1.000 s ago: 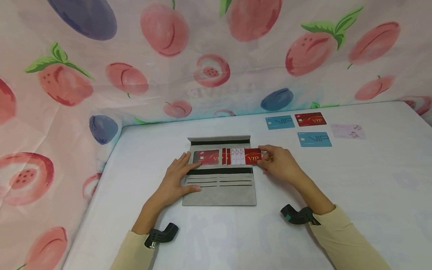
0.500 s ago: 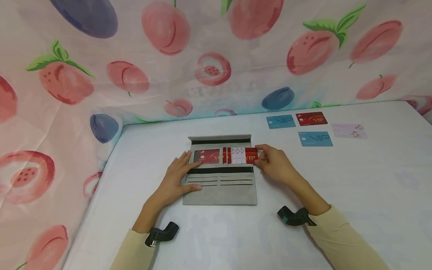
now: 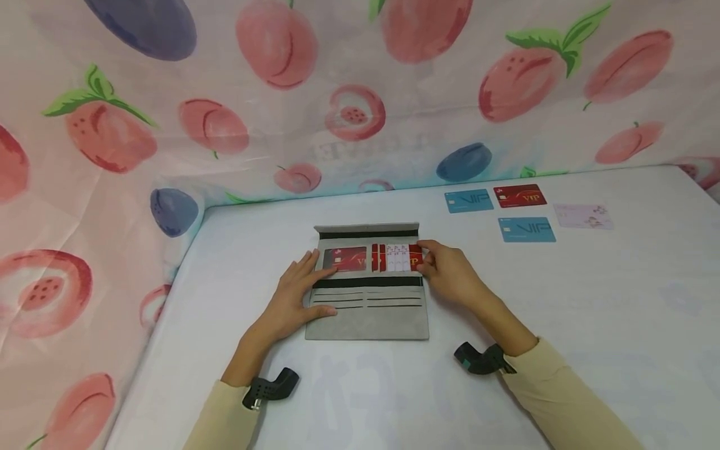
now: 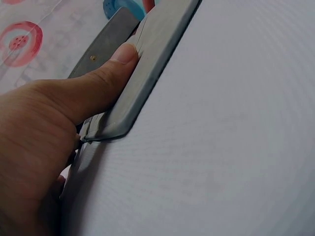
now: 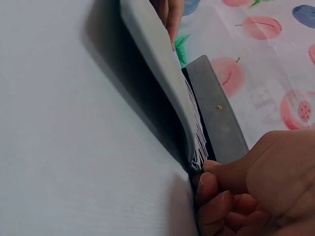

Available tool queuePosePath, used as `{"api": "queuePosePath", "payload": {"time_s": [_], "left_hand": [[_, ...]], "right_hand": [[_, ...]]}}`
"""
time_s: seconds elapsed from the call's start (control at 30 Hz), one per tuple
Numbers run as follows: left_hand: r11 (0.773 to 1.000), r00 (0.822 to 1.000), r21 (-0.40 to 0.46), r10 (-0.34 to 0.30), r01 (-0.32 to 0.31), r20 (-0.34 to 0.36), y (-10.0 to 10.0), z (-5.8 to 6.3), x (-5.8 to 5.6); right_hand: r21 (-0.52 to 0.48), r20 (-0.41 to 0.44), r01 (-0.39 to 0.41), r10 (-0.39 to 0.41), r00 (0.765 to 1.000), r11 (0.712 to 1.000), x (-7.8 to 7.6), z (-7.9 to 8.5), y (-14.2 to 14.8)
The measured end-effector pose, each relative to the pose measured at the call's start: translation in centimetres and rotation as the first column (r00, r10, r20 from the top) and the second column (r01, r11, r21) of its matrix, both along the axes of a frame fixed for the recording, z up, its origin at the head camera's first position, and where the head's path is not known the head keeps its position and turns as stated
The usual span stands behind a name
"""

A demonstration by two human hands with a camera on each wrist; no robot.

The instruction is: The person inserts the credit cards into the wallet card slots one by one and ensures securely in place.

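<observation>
On white table (image 3: 360,390), brace straight-fingered left hand (image 3: 294,299) on left side of wallet (image 3: 368,325) and, with right hand (image 3: 452,270) pinching red card (image 3: 415,258) at right edge, slide inward level, probably preventing buckling, well apart from loose cards (image 3: 527,230).

Wallet (image 3: 365,325), loose cards (image 3: 527,230) on white table (image 3: 365,400)

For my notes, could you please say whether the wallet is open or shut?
Open: the wallet is unfolded, card slots showing in the head view.
</observation>
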State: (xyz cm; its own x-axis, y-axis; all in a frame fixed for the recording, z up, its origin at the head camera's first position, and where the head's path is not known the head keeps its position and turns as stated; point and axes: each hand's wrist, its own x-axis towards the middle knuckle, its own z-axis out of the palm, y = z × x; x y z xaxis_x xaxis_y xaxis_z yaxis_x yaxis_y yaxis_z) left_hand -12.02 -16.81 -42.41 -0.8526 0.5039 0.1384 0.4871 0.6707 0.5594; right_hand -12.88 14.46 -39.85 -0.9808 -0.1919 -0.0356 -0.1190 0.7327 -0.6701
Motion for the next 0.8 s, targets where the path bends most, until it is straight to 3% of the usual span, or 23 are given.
{"api": "queuePosePath", "payload": {"time_s": [0.2, 0.5, 0.8], "left_hand": [[1.000, 1.000, -0.003, 0.003, -0.003, -0.007, 0.1, -0.2, -0.2], [1.000, 1.000, 0.003, 0.007, -0.007, 0.003, 0.2, -0.1, 0.0], [1.000, 1.000, -0.002, 0.003, -0.003, -0.002, 0.1, 0.0, 0.0]], "right_hand": [[-0.010, -0.018, -0.008, 0.007, 1.000, 1.000, 0.0, 0.0, 0.1], [-0.020, 0.068, 0.080, -0.078, 0.995, 0.997, 0.6, 0.9, 0.6], [-0.070, 0.079, 0.072, -0.066, 0.995, 0.995, 0.6, 0.8, 1.1]]}}
